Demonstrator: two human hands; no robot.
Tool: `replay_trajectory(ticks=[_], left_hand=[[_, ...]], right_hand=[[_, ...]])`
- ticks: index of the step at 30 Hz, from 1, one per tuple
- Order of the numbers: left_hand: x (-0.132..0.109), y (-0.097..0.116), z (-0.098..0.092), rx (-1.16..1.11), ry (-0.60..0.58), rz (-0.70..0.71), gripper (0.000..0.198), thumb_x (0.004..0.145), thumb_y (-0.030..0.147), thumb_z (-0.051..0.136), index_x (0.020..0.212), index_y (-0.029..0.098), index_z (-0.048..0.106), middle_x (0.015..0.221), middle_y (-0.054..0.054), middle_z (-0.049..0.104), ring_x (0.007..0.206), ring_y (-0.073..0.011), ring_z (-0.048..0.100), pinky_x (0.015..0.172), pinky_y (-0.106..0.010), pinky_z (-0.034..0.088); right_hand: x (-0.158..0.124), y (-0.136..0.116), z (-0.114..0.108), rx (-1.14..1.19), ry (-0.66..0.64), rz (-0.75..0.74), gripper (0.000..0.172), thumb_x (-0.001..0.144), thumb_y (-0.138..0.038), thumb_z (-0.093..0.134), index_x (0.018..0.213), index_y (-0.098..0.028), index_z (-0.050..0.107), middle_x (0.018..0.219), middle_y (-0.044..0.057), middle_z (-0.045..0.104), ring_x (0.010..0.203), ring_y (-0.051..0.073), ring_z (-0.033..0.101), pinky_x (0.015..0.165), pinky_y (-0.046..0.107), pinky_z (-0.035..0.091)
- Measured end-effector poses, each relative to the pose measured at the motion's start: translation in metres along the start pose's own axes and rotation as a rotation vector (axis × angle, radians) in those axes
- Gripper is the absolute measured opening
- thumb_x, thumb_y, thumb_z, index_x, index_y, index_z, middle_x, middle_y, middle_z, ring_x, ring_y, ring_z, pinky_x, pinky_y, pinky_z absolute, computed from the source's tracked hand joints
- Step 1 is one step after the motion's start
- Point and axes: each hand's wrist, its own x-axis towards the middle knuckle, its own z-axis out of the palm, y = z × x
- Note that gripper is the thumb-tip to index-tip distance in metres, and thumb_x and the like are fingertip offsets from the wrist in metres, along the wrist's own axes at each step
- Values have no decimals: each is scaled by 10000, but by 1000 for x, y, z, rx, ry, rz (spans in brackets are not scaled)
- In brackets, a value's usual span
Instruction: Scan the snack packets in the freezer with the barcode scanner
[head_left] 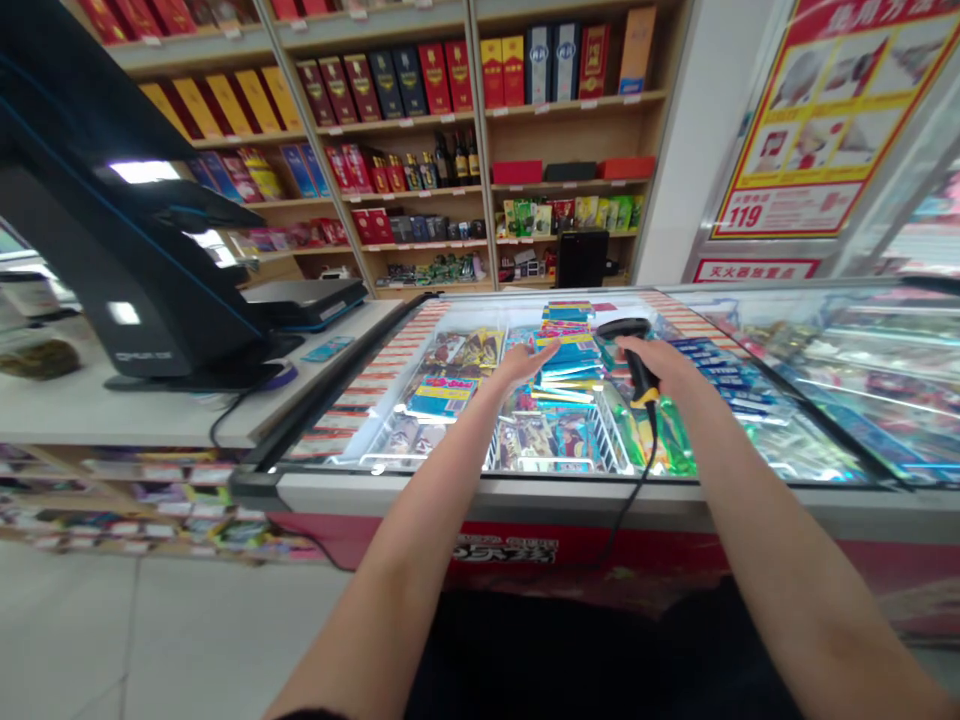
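My left hand is at the left edge of a pile of blue snack packets. Its thumb lies over a blue packet with a pink and yellow print, and the other fingers are partly hidden. My right hand is wrapped round a black and yellow barcode scanner, whose head is beside the pile. From the scanner's grip a black cable hangs down over the freezer's front. Another blue packet lies apart on the glass, left of my left forearm.
Under the glass of the chest freezer are wire baskets and many colourful packs. A black checkout terminal and a scale stand on the counter to the left. Shelves of boxes and bottles rise behind.
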Motion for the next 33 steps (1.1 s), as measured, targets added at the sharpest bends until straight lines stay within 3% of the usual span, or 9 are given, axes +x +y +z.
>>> replay_trajectory(ticks=[2, 5, 10, 15, 18, 23, 29, 33], left_hand=[[7, 3, 4, 36, 12, -54, 333, 609, 450, 863, 693, 202, 658, 623, -81, 645, 862, -302, 685, 653, -293, 499], [13, 8, 5, 74, 18, -88, 317, 604, 370, 859, 571, 198, 594, 539, -36, 555, 706, -230, 632, 591, -271, 458], [16, 16, -6, -77, 57, -106, 203, 662, 314, 794, 681, 187, 637, 583, 10, 544, 640, -143, 562, 608, -241, 456], [16, 22, -19, -240, 27, -172, 213, 671, 256, 797, 773, 188, 623, 615, 30, 558, 549, -85, 523, 563, -204, 469], [16, 24, -26, -375, 12, -186, 268, 674, 237, 802, 792, 191, 566, 637, 38, 580, 543, -75, 553, 553, -194, 501], [19, 21, -31, -484, 49, -133, 338, 663, 231, 823, 837, 193, 537, 661, 49, 600, 581, -79, 608, 607, -214, 554], [20, 21, -27, -519, -33, -153, 273, 684, 220, 814, 777, 161, 565, 656, 15, 627, 589, -95, 633, 608, -213, 559], [22, 20, -27, -539, 42, -130, 193, 726, 171, 749, 805, 159, 573, 656, 26, 634, 549, -74, 600, 609, -206, 546]], right_hand=[[4, -16, -4, 29, -40, -12, 157, 917, -262, 616, 811, -146, 605, 667, 70, 673, 508, 175, 659, 350, 217, 478], [9, -42, 1, 92, -142, -25, 190, 941, -311, 565, 857, -145, 601, 634, 73, 662, 481, 169, 635, 363, 223, 489], [9, -78, 21, 95, -288, -47, 301, 921, -445, 558, 930, -148, 607, 606, 65, 633, 515, 194, 648, 427, 254, 540], [-3, -97, 35, 33, -307, -52, 363, 892, -521, 604, 941, -161, 609, 570, 43, 583, 492, 173, 630, 437, 229, 533], [-8, -96, 38, 17, -318, -62, 395, 881, -549, 622, 931, -158, 612, 563, 47, 572, 481, 178, 625, 417, 236, 527], [-7, -73, 37, 46, -247, -91, 373, 878, -537, 635, 909, -166, 612, 507, 29, 557, 430, 177, 596, 377, 241, 502], [-6, -55, 33, 39, -221, -97, 300, 905, -466, 618, 852, -173, 580, 520, 28, 596, 361, 146, 552, 338, 220, 461], [-9, -50, 35, 41, -224, -108, 283, 916, -441, 603, 835, -172, 570, 510, 30, 596, 347, 144, 538, 329, 224, 457]])
